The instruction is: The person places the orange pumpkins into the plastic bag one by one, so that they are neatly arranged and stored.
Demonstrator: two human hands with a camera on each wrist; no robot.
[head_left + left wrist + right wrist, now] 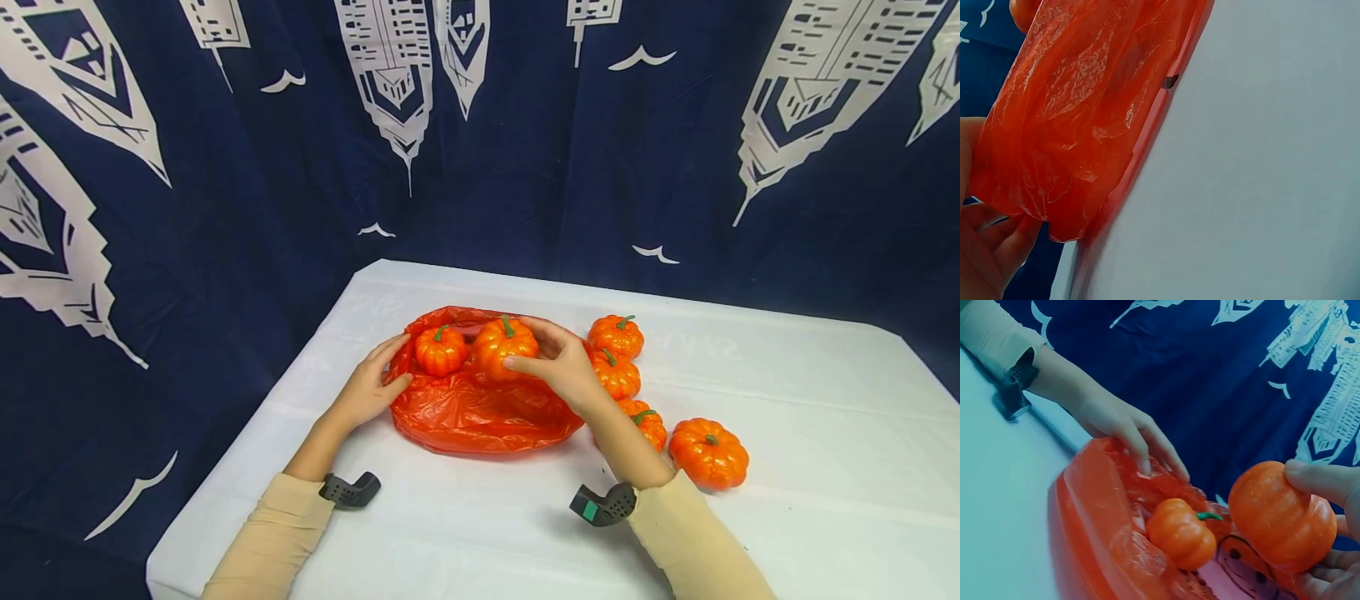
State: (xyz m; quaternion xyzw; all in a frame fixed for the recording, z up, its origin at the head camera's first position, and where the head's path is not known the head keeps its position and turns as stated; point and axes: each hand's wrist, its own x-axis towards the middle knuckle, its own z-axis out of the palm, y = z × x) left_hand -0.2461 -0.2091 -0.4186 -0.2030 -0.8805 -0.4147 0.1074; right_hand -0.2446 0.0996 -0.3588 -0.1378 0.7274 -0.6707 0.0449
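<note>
A red plastic bag (480,417) lies on the white table with its mouth spread. Inside its left part sits a small orange pumpkin (441,351) with a green stem, also visible in the right wrist view. My left hand (369,387) holds the bag's left end, thumb and fingers around the rim. Over the bag's mouth, my right hand (566,367) grips a second orange pumpkin (1279,519) between thumb and fingers, its stem upward in the head view. In the left wrist view, the fingers (1013,250) rest against the bag's side.
Several more orange pumpkins stand right of the bag, among them one at the back (617,336) and one nearest the front (708,454). The right forearm partly covers another pumpkin (643,425). A dark blue printed curtain (510,208) hangs behind the table (810,375).
</note>
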